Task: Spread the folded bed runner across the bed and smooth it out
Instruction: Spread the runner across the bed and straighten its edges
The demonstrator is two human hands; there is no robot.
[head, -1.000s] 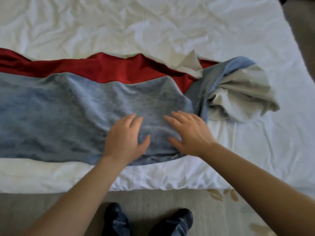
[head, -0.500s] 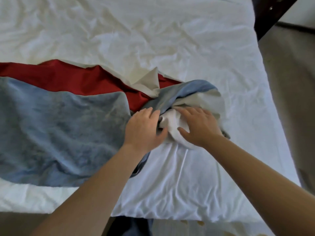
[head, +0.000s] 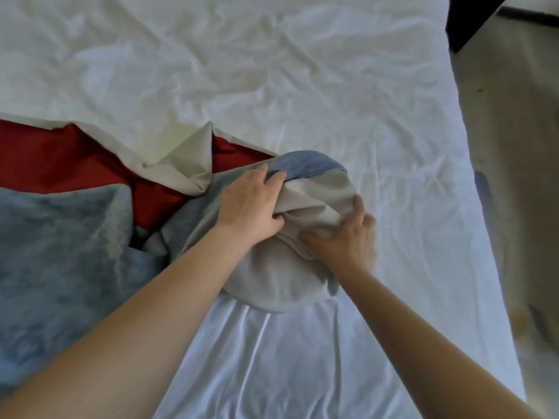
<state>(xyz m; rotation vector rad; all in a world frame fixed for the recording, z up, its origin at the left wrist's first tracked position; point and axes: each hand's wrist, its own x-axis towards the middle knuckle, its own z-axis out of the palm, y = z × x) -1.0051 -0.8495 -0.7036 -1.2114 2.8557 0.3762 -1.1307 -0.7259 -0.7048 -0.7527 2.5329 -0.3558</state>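
two colours show on the bed runner (head: pixel 60 252): a plush blue face and a red band along its far edge, with a pale beige backing turned up in places. its left part lies fairly flat across the white bed (head: pixel 302 71), running off the left edge of view. its right end is bunched into a rounded heap near the middle of the bed (mostly backing side out), well short of the bed's right edge. the left hand (head: pixel 251 207) grips the top of the heap, fingers (head: pixel 273 176) curled into a fold and thumb pinching beneath. the right hand (head: pixel 348 243) clasps the heap's right side, thumb pressed on the cloth, fingers (head: pixel 360 207) curled round its far edge.
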